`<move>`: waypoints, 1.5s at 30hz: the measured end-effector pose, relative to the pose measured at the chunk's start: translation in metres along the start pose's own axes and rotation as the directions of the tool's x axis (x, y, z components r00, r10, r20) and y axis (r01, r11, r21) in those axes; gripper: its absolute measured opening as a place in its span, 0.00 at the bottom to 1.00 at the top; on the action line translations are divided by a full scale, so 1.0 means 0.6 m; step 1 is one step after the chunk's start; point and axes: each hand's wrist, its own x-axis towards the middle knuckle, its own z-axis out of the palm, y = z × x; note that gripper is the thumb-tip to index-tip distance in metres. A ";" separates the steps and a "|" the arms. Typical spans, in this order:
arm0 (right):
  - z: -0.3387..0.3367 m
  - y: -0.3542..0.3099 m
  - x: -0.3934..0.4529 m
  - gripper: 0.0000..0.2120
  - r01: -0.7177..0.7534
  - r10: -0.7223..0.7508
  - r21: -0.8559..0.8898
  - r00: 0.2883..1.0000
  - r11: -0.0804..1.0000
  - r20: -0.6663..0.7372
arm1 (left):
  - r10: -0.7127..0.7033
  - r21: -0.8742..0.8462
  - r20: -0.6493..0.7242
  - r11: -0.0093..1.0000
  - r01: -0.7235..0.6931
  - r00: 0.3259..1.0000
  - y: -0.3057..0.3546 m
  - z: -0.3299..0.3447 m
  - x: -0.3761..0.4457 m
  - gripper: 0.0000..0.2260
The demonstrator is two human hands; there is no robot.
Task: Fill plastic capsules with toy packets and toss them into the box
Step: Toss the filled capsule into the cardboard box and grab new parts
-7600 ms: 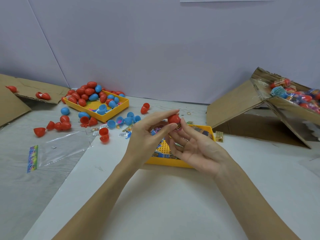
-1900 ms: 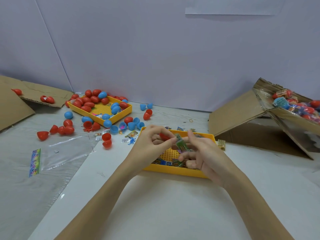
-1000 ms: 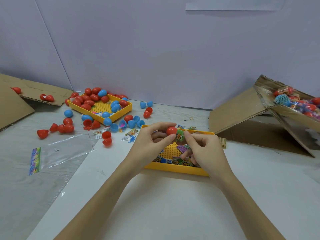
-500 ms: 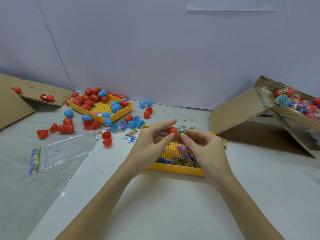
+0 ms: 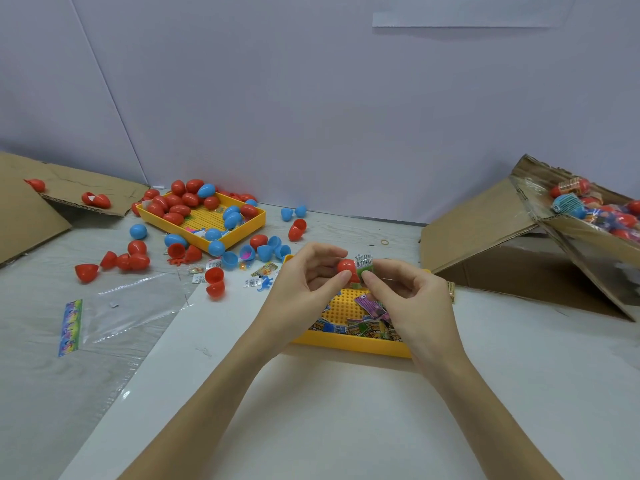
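Note:
My left hand [image 5: 304, 289] pinches a red capsule half [image 5: 347, 267] between thumb and fingers, above the near yellow tray [image 5: 349, 342]. My right hand [image 5: 415, 299] holds a green toy packet [image 5: 365, 268] pressed against the open side of that red half. The tray under both hands holds several colourful toy packets [image 5: 363, 325]. The cardboard box [image 5: 588, 237] stands at the far right, tilted, with filled capsules inside.
A second yellow tray [image 5: 242, 233] at the back left holds red and blue capsule halves, and more lie scattered around it. Loose packets, a clear plastic bag [image 5: 114, 313] and flat cardboard [image 5: 20, 216] lie to the left. A wall stands close behind.
Both hands rose a little above the near tray. The green packet moved from beside the red capsule half up against its opening.

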 end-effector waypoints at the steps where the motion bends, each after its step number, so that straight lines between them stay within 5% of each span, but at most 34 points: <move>1: 0.000 0.000 0.000 0.09 -0.002 0.002 -0.004 1.000 1.000 0.003 | 0.002 -0.001 0.005 1.000 -0.002 1.000 0.000 0.000 0.000 0.13; 12: 0.001 -0.001 -0.002 0.15 -0.063 0.064 -0.027 0.998 0.998 0.028 | 0.063 -0.029 0.017 0.998 -0.062 0.998 -0.005 -0.004 -0.001 0.12; 16: 0.001 -0.007 -0.003 0.15 -0.200 0.190 0.127 0.978 0.971 0.087 | 0.137 -0.029 0.016 0.990 -0.136 0.991 -0.005 0.000 -0.002 0.16; 21: -0.007 -0.030 0.002 0.14 -0.558 0.402 0.505 0.828 0.658 0.391 | 0.233 0.043 -0.053 0.972 -0.231 0.971 -0.003 0.003 -0.004 0.20; 25: -0.009 -0.041 0.004 0.19 -0.710 0.433 0.592 0.703 0.380 0.564 | 0.320 0.053 -0.039 0.947 -0.318 0.947 0.001 0.001 -0.005 0.17; 30: -0.006 -0.041 0.000 0.15 -0.751 0.418 0.593 0.658 0.292 0.627 | 0.325 0.045 0.035 0.944 -0.326 0.945 0.000 0.001 -0.003 0.17; 36: 0.007 -0.042 -0.007 0.21 -0.762 0.435 0.627 0.626 0.162 0.647 | 0.280 -0.113 0.020 0.954 -0.276 0.960 0.001 0.007 -0.006 0.16; 45: 0.008 -0.043 -0.007 0.19 -0.736 0.440 0.637 0.663 0.231 0.606 | 0.278 -0.193 0.006 0.943 -0.272 0.960 -0.002 0.006 -0.007 0.14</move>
